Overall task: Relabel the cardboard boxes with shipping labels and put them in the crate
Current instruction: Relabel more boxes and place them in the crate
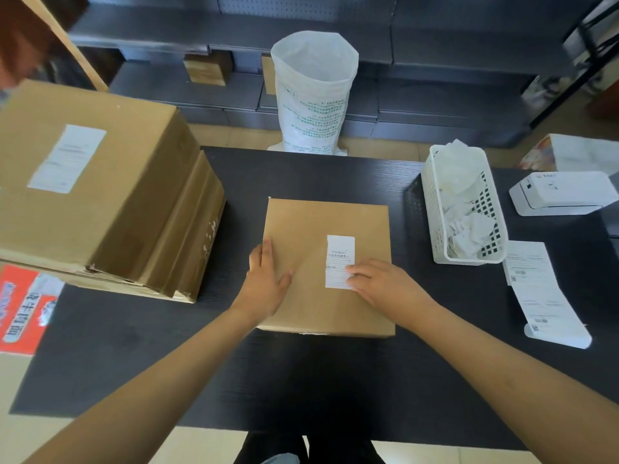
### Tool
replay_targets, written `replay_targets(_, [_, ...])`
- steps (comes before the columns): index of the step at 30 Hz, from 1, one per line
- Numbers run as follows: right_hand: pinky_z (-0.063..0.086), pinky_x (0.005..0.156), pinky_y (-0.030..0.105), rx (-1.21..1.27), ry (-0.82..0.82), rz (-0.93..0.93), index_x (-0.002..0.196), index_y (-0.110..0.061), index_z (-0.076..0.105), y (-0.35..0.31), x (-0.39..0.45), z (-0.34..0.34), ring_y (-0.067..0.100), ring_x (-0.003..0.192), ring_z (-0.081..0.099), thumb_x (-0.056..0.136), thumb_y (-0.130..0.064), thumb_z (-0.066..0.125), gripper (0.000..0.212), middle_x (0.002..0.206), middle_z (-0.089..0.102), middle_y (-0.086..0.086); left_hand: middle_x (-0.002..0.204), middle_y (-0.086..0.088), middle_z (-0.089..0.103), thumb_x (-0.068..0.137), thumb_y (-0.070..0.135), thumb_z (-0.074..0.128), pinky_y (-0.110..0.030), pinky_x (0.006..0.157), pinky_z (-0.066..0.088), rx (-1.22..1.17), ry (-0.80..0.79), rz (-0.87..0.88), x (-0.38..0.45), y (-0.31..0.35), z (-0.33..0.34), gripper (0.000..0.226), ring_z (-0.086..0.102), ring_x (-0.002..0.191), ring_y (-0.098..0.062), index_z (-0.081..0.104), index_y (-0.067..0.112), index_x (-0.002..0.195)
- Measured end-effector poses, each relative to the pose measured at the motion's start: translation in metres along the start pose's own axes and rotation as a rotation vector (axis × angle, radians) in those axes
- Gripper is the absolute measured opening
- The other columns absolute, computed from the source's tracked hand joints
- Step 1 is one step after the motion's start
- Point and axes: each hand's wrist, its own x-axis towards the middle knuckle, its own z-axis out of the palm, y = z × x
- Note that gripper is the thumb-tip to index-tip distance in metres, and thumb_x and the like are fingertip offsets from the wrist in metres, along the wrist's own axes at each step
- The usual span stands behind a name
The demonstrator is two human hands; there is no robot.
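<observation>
A flat cardboard box (326, 262) lies in the middle of the black table (301, 380) in front of me, with a small white shipping label (339, 259) on its top, right of centre. My left hand (266, 279) lies flat on the box's left side, fingers straight and together, thumb spread out, holding nothing. My right hand (378, 283) rests on the box's right part with fingers straight, and its fingertips (351, 272) press on the lower right edge of the label. To my left stands a stack of large cardboard boxes (100, 202); the top one carries a white label (67, 159) of its own. On my right a white plastic basket (432, 202) holds crumpled white paper scraps (465, 209). Just beside it a strip of printed labels (539, 293) lies on the table, and farther right sits a white label printer (562, 192). Beyond the far edge of the table a white woven sack (311, 95) stands open on the floor.
</observation>
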Motion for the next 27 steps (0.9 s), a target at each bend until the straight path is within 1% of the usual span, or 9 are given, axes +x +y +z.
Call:
replay_targets(4, [0.056,0.083,0.043,-0.002,-0.101,-0.028,0.109,-0.003,0.07,0.002,-0.003,0.003,0.034,0.108,0.064,0.071,0.001,0.078,0.039,0.127,0.063,0.015,0.155,-0.006,0.005,0.098,0.036,0.047,-0.036,0.114,0.026,0.014,0.023,0.019,0.001,-0.002,0.003,0.079,0.03,0.136,-0.027,-0.007,0.015,0.152])
replay_targets(6, [0.052,0.091,0.044,-0.078,-0.122,-0.059,0.118,-0.002,0.064,0.002,-0.003,0.001,0.034,0.117,0.058,0.079,-0.002,0.072,0.04,0.136,0.055,0.017,0.155,-0.006,0.005,0.098,0.036,0.046,-0.036,0.114,0.026,0.019,0.024,0.022,0.001,-0.002,0.004,0.079,0.03,0.136,-0.027,-0.007,0.015,0.152])
replay_targets(10, [0.06,0.06,0.034,-0.161,-0.1,-0.118,0.076,-0.007,0.074,-0.002,0.0,-0.005,0.024,0.081,0.073,0.044,-0.012,0.095,0.039,0.101,0.073,0.013,0.155,-0.006,0.004,0.098,0.036,0.046,-0.038,0.114,0.026,0.039,0.022,0.014,0.003,-0.003,0.006,0.079,0.028,0.137,-0.028,-0.008,0.015,0.152])
replay_targets(14, [0.059,0.054,0.032,-0.157,-0.049,-0.092,0.073,-0.007,0.074,-0.005,-0.001,0.004,0.024,0.081,0.074,0.037,-0.012,0.097,0.043,0.096,0.074,0.013,0.154,-0.006,0.005,0.098,0.037,0.046,-0.037,0.113,0.027,0.04,0.027,0.022,0.003,-0.003,0.005,0.08,0.03,0.136,-0.028,-0.008,0.015,0.152])
replay_targets(16, [0.059,0.052,0.03,-0.073,-0.001,-0.045,0.078,-0.004,0.074,-0.007,0.001,0.003,0.023,0.079,0.074,0.04,-0.012,0.096,0.044,0.094,0.075,0.012,0.154,-0.006,0.005,0.098,0.039,0.046,-0.036,0.112,0.027,0.041,0.025,0.026,0.002,-0.004,0.004,0.08,0.031,0.135,-0.028,-0.009,0.017,0.152])
replay_targets(18, [0.058,0.057,0.029,-0.007,0.009,0.014,0.094,-0.003,0.072,-0.005,0.005,-0.001,0.021,0.085,0.071,0.066,-0.015,0.086,0.034,0.103,0.073,0.009,0.155,-0.004,0.004,0.098,0.041,0.044,-0.037,0.113,0.028,0.045,0.017,0.03,0.002,-0.005,0.003,0.08,0.03,0.136,-0.027,-0.011,0.018,0.152])
replay_targets(20, [0.058,0.066,0.034,0.051,-0.007,0.016,0.105,-0.005,0.069,-0.001,0.003,-0.004,0.024,0.095,0.068,0.089,-0.015,0.065,0.02,0.116,0.069,0.008,0.155,-0.003,0.004,0.098,0.042,0.043,-0.037,0.114,0.028,0.04,0.014,0.034,0.001,-0.006,0.003,0.08,0.03,0.136,-0.026,-0.012,0.02,0.151])
replay_targets(23, [0.06,0.063,0.036,0.138,0.08,-0.037,0.095,-0.009,0.075,0.003,-0.006,-0.011,0.025,0.092,0.071,0.079,-0.014,0.077,0.018,0.111,0.072,0.008,0.155,-0.003,0.003,0.098,0.042,0.044,-0.033,0.112,0.027,0.016,0.008,0.038,0.002,-0.007,0.003,0.08,0.032,0.136,-0.023,-0.012,0.02,0.151])
replay_targets(27, [0.061,0.064,0.039,0.05,0.07,-0.072,0.082,-0.008,0.077,-0.003,-0.005,-0.006,0.027,0.09,0.072,0.066,-0.011,0.086,0.019,0.104,0.073,0.012,0.155,-0.002,0.002,0.098,0.043,0.043,-0.028,0.111,0.025,0.005,-0.01,0.036,0.003,-0.008,0.001,0.081,0.031,0.136,-0.02,-0.013,0.02,0.151])
